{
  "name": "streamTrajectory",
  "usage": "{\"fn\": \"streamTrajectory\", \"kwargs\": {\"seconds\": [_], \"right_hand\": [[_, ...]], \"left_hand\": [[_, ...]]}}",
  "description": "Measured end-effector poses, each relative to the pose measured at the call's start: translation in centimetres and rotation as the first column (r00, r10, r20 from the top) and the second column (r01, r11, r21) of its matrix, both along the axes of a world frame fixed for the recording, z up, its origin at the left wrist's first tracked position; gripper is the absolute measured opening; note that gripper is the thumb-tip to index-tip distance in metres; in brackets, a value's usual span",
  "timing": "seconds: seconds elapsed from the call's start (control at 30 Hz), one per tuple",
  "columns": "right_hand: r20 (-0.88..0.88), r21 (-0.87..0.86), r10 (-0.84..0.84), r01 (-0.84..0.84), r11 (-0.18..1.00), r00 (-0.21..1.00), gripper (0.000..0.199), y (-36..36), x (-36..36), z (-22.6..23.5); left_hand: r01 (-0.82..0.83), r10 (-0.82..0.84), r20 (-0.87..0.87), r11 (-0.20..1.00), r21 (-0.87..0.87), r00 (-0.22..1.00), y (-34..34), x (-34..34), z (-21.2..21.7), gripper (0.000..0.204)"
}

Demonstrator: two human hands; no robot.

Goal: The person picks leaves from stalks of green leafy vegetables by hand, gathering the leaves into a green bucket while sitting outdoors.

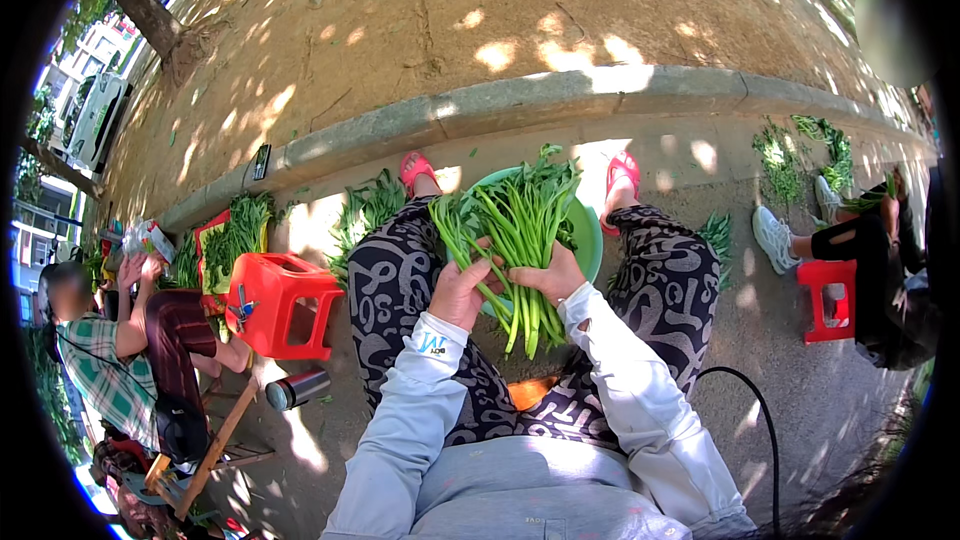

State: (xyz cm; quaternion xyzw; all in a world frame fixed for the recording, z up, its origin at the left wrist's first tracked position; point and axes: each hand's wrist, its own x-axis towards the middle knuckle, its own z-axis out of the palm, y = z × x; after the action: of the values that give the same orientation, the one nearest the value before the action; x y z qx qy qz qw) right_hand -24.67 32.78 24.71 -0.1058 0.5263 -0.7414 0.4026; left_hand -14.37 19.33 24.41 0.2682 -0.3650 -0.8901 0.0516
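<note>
Both hands, left (462, 292) and right (553, 278), grip one bunch of green stalks (510, 230) above one green basin (590, 240).

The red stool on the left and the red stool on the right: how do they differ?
The left red stool lies tipped on its side, unused; the right red stool stands upright with a person seated on it. The left one looks bigger and sits in sun; the right is shaded. Both are red plastic.
</note>
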Motion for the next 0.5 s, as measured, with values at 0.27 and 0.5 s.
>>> {"fn": "streamTrajectory", "kwargs": {"seconds": [0.27,0.5], "right_hand": [[-0.023,0.079,0.002,-0.001,0.997,1.000,0.050,0.0,0.0,0.9],[-0.054,-0.001,0.005,-0.005,1.000,0.999,0.050,-0.5,0.9,0.0]], "left_hand": [[-0.028,0.048,0.093,0.979,-0.200,0.995,0.0,0.3,-1.3,0.041],[-0.026,0.035,0.074,0.991,-0.129,0.997,0.4,0.2,-1.1,0.031]]}}
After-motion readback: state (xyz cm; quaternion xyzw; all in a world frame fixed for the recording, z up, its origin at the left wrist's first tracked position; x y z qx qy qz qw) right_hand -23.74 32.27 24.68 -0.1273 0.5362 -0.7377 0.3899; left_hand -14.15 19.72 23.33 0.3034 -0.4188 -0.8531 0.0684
